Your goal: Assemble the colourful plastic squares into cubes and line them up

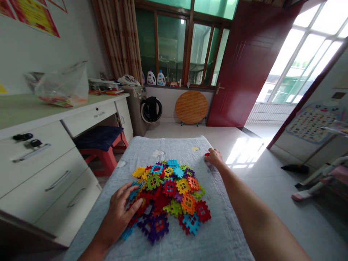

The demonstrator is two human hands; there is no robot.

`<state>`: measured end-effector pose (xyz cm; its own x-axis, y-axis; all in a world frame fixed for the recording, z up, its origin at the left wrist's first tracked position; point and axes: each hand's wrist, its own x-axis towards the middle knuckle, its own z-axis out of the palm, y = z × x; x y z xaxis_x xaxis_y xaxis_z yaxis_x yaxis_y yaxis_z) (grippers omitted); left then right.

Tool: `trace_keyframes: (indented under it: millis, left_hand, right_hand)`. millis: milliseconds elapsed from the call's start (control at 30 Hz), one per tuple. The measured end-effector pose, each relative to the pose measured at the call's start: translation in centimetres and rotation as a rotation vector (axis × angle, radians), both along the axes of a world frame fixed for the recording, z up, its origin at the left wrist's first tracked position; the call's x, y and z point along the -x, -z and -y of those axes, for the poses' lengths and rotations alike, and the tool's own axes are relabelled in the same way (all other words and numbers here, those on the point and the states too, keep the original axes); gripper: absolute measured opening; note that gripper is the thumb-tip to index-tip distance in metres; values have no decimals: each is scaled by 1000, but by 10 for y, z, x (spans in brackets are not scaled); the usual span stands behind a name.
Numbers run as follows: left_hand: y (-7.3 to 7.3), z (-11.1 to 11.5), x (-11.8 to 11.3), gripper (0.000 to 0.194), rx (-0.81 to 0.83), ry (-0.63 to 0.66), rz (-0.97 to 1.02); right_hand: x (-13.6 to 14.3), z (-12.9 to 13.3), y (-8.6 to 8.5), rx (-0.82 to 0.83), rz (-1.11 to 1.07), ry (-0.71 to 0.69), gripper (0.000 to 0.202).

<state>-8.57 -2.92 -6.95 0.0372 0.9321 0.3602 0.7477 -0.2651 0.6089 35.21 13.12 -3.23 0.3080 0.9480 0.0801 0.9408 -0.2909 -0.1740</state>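
Note:
A heap of colourful plastic interlocking building tiles [169, 187] lies on a cloth-covered table [179, 145]. Many have notched edges and window-like grids. At the heap's left side rests my left hand [119, 208], thumb and fingers apart, touching or just above red tiles [145, 201]. My right hand [215, 158] is reached out to the table's far right edge, its fingers closed on a red tile [207, 154] that is mostly covered by them. Nearest me in the heap are a purple tile [160, 226] and a blue one [191, 222].
Left of the table stands a white desk [51, 159] with drawers and a plastic bag [63, 87] on top. A red stool [104, 156] is tucked beside it. Farther back are a washing machine [138, 108], a round wooden board [191, 107] and a red door [250, 61].

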Motion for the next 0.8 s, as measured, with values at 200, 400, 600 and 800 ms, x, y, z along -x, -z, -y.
trace_keyframes:
  millis: [200,400,600,800]
  left_hand:
    - [-17,3,-2,48,35,-6,17]
    - [-36,-46,3,56,14,54,-133]
    - [-37,-116,-11,57,209,144,-139]
    - [-41,-121,-33,63,299,236,-90]
  right_hand:
    - [6,35,-21,-163,-29,-166,49]
    - [30,85,-30,-94,-248,-578,38]
    - [90,78,-28,28,-374,-664,42]
    - [146,43,-22,89,-303,-645,41]
